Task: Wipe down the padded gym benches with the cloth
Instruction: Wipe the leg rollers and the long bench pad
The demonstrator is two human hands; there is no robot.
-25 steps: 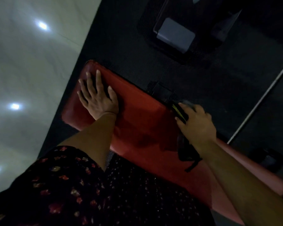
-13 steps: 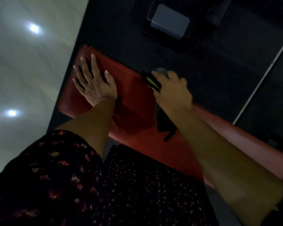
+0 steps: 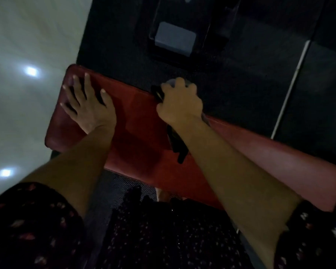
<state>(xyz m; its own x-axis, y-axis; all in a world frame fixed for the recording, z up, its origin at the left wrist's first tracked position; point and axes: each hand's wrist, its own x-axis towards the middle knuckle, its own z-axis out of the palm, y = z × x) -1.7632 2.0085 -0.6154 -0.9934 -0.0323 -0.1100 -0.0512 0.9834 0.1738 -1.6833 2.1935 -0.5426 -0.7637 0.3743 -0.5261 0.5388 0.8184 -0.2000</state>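
Right hand [image 3: 179, 102] grips limp dark cloth [image 3: 178, 147]; left hand [image 3: 88, 108] splays on smooth red bench [image 3: 142, 121].

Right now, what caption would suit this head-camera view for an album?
Left hand flat on the red padded bench, right hand gripping a dark cloth at its far edge.

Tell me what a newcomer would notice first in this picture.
The red padded bench running across the middle stands out against the dark floor. The left hand lies flat with spread fingers near its left end, while the right hand grips a dark cloth at the bench's far edge. Bright light spots shine on the pale floor at left.
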